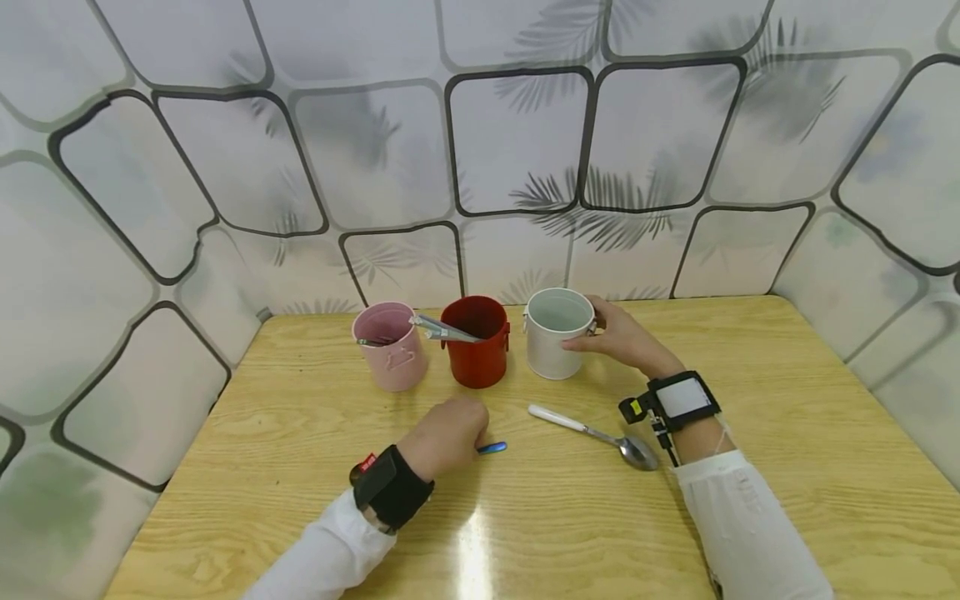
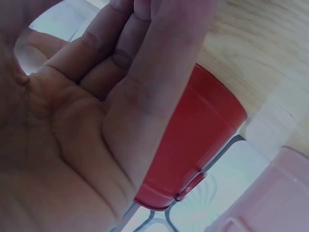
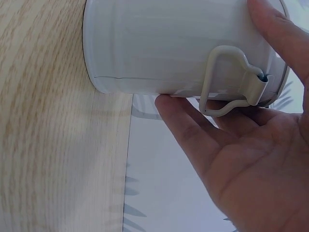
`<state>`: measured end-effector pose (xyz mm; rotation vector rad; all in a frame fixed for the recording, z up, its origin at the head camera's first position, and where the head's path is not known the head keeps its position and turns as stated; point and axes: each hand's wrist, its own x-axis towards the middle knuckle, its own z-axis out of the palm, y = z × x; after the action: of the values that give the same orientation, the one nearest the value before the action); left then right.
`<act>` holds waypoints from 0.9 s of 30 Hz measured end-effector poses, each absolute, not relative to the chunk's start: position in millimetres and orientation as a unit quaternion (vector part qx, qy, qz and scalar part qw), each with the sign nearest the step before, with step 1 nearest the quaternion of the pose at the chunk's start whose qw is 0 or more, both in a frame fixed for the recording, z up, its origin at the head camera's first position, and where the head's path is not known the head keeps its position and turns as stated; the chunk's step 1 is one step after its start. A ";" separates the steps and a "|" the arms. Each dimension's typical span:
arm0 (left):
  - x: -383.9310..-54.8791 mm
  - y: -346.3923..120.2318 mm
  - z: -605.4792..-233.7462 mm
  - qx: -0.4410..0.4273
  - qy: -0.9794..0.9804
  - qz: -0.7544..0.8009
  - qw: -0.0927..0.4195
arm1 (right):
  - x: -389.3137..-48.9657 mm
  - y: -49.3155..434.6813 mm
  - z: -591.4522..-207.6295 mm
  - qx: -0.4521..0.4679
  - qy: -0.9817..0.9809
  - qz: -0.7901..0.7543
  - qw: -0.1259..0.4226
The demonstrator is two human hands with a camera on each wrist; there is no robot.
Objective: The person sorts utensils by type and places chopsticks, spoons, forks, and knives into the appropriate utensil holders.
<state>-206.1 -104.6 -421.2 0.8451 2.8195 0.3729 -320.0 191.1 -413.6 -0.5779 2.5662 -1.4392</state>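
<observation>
My right hand (image 1: 626, 337) grips the white bucket (image 1: 550, 346) at its right side, thumb on the front and fingers behind. In the right wrist view the bucket's wire handle loop (image 3: 207, 82) lies between thumb and fingers, and the bucket stands on the table. My left hand (image 1: 448, 429) is low over the table, fingers curled, in front of the red bucket (image 1: 478, 367). It pinches a slim, glossy blue piece (image 1: 492, 447) whose end sticks out to the right; the rest is hidden by the hand. A spoon (image 1: 637, 452) with a white handle lies between both hands.
A pink bucket (image 1: 397, 371) stands left of the red one, with a dark green-tipped item (image 1: 371, 342) inside. Several silver-grey sticks (image 1: 442, 329) lean out of the red bucket. The wooden table (image 1: 300, 500) meets a patterned wall (image 1: 517, 150) behind.
</observation>
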 end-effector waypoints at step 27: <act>-199.2 -94.6 -425.0 0.311 0.948 0.039 0.058 | -320.0 190.7 -414.5 -0.182 0.858 -0.475 0.074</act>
<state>-199.2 -94.6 -425.0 0.9440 2.8728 0.1190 -320.0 190.7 -414.5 -0.5454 2.5745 -1.4248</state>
